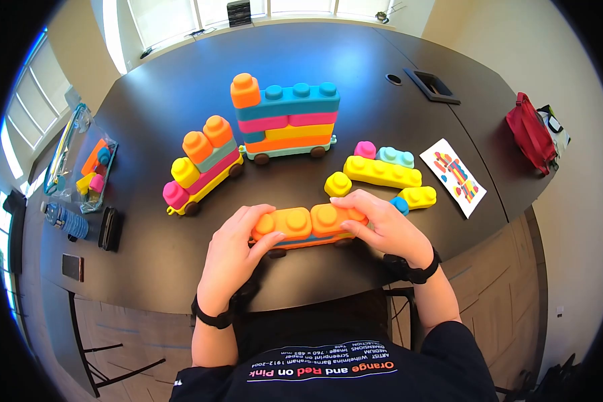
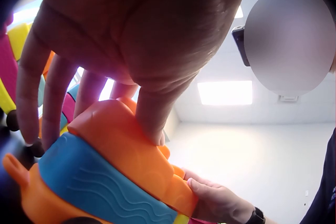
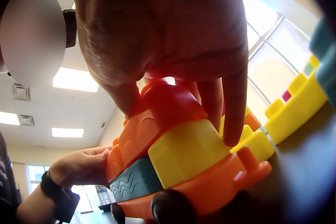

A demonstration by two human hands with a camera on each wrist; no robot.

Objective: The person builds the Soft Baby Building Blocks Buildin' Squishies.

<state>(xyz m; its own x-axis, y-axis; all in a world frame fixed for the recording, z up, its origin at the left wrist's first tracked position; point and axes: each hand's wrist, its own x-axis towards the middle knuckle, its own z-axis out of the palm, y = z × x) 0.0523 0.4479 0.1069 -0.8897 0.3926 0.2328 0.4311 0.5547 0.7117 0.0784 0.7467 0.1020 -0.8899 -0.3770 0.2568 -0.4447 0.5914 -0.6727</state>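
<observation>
Dark table [image 1: 154, 268]: orange wagon [image 3: 210, 181] near, centre.
Left hand [image 1: 231, 246]: pinches the left orange block [image 1: 295, 224].
Right hand [image 1: 386, 226]: pinches the right orange block [image 1: 327, 218].
Pressure: probably best straight down, evenly, wheels [image 3: 172, 207] level.

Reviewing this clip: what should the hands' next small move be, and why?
Probably a gentle press down on the orange blocks. The left hand and right hand grip them from above, and they sit over a blue block and a yellow block on the wheeled base, so pressing may help seat them; how snugly they fit is hard to tell.
</observation>
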